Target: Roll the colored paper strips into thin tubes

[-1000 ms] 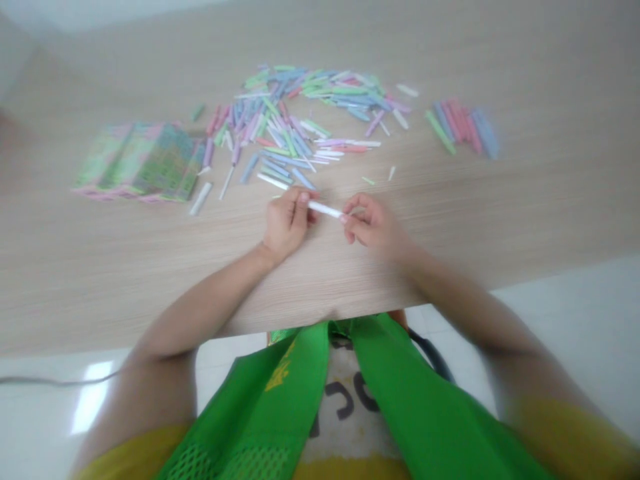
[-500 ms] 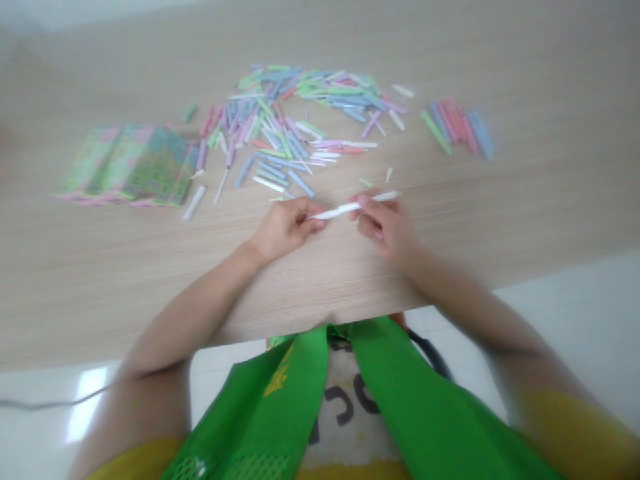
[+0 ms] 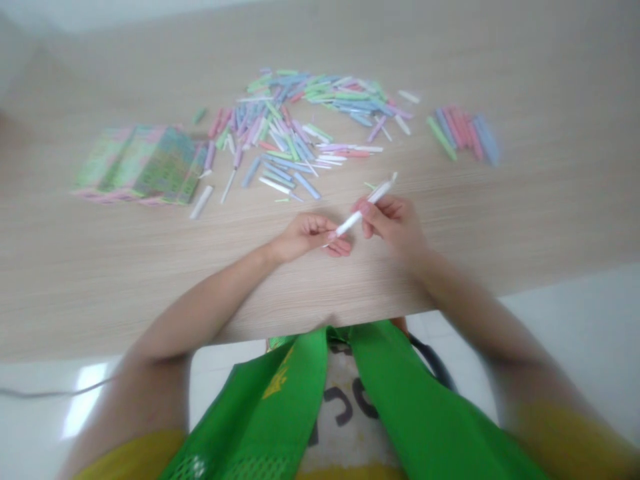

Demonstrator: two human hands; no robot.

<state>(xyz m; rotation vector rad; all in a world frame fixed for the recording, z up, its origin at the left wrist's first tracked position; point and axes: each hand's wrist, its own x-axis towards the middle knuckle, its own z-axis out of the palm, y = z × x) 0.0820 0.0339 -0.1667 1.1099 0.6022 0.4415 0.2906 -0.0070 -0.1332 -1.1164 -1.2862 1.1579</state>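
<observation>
A slim white pen-like stick (image 3: pixel 349 225) slants between my two hands above the table. My right hand (image 3: pixel 393 223) pinches its upper part between thumb and fingers, and a thin tip sticks out beyond them. At the lower end, my left hand (image 3: pixel 315 237) has its thumb against the stick, with the other fingers partly spread beneath. Blur hides whether the stick is one piece or two joined. Just past my right hand lies a small green sliver (image 3: pixel 370 185).
A loose pile of pastel sticks and tubes (image 3: pixel 285 133) spreads across the table's middle. Several coloured sticks (image 3: pixel 463 133) lie in a row at the right. Patterned green and pink packs (image 3: pixel 135 163) stand at the left, near a white tube (image 3: pixel 201 202).
The white stick has tilted from nearly level to steeply slanted, its right end rising. My left hand has shifted right and lower, and its fingers have opened out. The view has shifted slightly.
</observation>
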